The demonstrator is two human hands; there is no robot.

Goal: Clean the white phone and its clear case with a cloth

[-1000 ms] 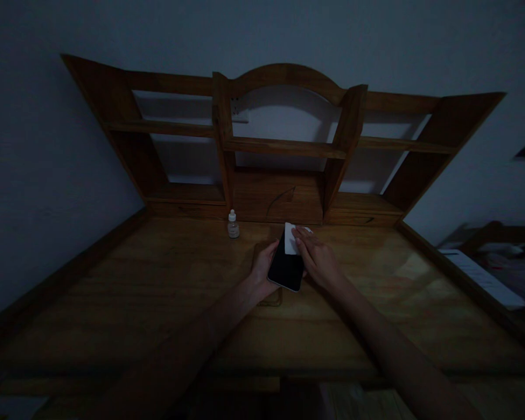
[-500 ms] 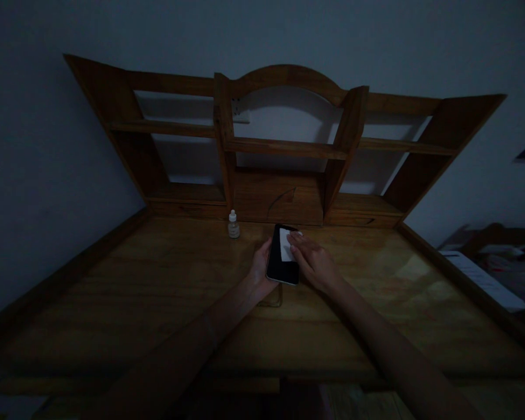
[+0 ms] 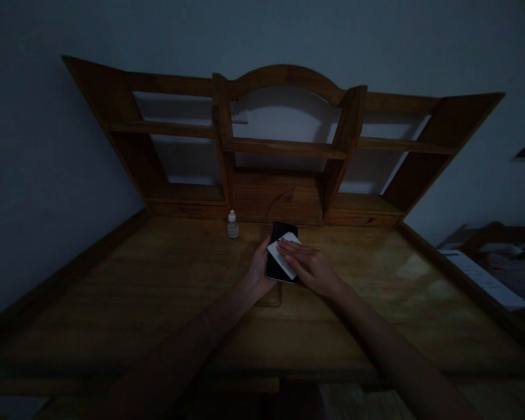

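Observation:
A dark smartphone [image 3: 274,272] rests in my left hand [image 3: 259,272], which grips it from below and along its left edge. Across the phone's screen lies a folded white tissue or cloth [image 3: 286,263], slanted. The fingers of my right hand [image 3: 311,267] press flat on this white piece and hold it against the glass. Partly hidden under my left hand, a clear phone case [image 3: 271,298] lies on the desk. Behind my left hand stands a small clear bottle [image 3: 233,226] with a white dropper-style cap, upright.
The wooden desk [image 3: 157,280] has a raised edge on both sides. At its back rises a wooden shelf unit [image 3: 284,149] with small drawers below. A wall socket [image 3: 240,112] shows through it. To the right, beyond the edge, lies a white panel [image 3: 485,279].
My right hand has slid the white piece leftward and down the screen, and it has turned from near upright to slanted. My left hand and the phone have barely moved.

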